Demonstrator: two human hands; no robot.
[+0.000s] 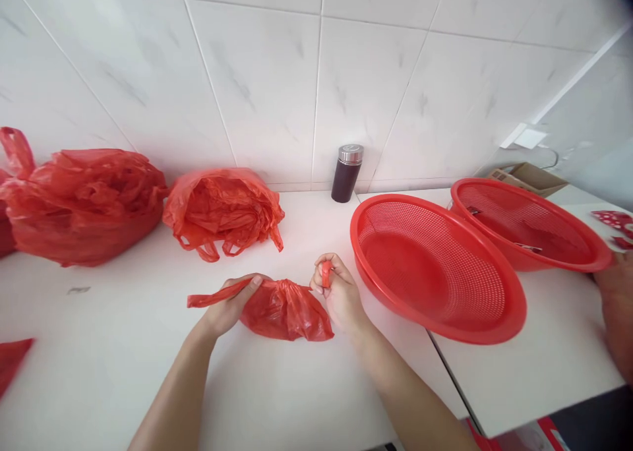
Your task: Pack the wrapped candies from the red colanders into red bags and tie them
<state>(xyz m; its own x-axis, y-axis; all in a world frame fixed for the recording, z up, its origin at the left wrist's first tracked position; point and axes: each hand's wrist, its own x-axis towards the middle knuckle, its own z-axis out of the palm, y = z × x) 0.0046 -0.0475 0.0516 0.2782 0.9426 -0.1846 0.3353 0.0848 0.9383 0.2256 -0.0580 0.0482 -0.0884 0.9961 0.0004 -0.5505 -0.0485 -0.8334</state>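
A small red plastic bag (291,314), gathered at its neck, rests at the middle of the white table. My left hand (226,309) grips the bag's left side near the neck, its thumb on top and one handle strip running out to the left. On the other side, my right hand (337,289) is closed around the opposite handle, and a loop of red plastic shows over its fingers. What is inside the bag is hidden. An open red plastic bag (225,207) stuffed with crumpled bags lies just behind.
A big full red bag (89,207) stands at the left. A dark flask (347,174) is against the tiled wall. To the right are a red perforated basket (415,273) and a second basket (524,220), with another person's hand (616,299) beside it. Behind sits a cardboard box (537,176).
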